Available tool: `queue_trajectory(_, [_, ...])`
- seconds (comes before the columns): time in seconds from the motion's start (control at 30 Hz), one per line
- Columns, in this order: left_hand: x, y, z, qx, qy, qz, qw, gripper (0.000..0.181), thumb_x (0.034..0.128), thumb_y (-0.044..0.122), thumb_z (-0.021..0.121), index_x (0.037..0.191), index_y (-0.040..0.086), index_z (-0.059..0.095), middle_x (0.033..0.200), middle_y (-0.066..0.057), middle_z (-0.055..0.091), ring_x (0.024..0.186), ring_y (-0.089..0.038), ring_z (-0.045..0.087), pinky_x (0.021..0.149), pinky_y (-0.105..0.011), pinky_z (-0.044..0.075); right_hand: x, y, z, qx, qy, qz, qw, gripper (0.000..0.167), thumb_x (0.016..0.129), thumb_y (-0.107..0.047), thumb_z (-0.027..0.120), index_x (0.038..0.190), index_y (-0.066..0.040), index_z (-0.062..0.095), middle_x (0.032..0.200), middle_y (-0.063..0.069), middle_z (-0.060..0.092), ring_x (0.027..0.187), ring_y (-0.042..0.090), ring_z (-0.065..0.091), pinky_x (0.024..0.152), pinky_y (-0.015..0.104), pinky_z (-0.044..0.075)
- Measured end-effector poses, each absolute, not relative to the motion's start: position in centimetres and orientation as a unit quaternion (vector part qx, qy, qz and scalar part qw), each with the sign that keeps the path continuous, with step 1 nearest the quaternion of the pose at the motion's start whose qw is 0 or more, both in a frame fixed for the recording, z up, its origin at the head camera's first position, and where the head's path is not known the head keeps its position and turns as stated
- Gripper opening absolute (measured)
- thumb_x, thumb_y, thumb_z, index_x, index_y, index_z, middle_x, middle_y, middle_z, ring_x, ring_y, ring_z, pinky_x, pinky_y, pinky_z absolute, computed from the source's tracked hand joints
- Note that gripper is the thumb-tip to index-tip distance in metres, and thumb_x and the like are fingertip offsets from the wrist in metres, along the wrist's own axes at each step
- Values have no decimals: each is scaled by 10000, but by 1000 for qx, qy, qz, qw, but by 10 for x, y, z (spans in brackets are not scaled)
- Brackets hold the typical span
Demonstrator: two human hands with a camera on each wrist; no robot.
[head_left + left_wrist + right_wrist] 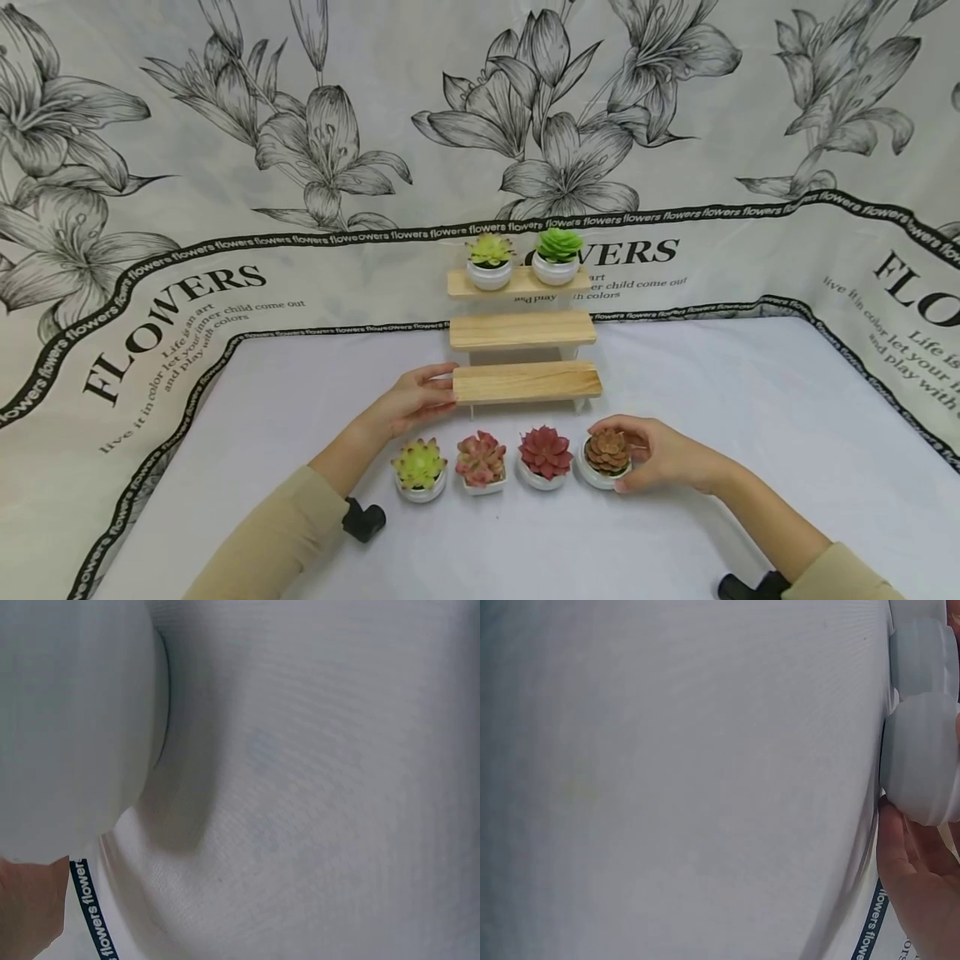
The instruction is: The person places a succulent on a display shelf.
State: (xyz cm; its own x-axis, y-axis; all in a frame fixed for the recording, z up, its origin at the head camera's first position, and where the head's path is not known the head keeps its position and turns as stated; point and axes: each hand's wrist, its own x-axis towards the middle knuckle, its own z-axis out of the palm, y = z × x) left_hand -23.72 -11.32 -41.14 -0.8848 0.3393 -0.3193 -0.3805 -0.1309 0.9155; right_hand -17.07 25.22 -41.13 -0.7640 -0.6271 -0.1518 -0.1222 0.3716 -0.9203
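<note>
While the right hand point(663, 457) curls fingers and thumb round the brown potted succulent point(607, 452), right of lower centre, the left hand point(408, 402) touches the left end of the lowest wooden board point(527, 385), mid-frame; whether its fingers grip, cannot tell. Yellow-green point(419, 465), pink point(482, 460) and red succulents point(545, 453) line the bench point(720, 392), lower centre.

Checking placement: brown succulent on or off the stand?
Off: right hand holds the brown succulent in front of the stand, beside the dark red succulent.
</note>
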Motion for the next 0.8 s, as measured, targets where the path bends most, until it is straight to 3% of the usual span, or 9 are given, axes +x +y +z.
queue_trajectory(0.47, [-236, -114, -412, -21, 615, 751, 240, 567, 872, -137, 508, 1405, -5, 366, 1347, -262, 440, 981, -202, 592, 889, -324, 508, -173, 255, -403, -190, 795, -526, 236, 706, 726, -48, 758, 1332, 48, 408, 1237, 174, 520, 1076, 154, 529, 864, 222, 485])
queue_trajectory(0.8, [-238, -113, -412, -25, 618, 749, 239, 569, 869, -137, 511, 1404, 3, 373, 1347, -252, 445, 962, -192, 597, 865, -309, 521, -182, 252, -372, -167, 821, -509, 196, 719, 717, -77, 770, 1331, 37, 412, 1290, 185, 484, 1211, 338, 408, 949, 368, 432])
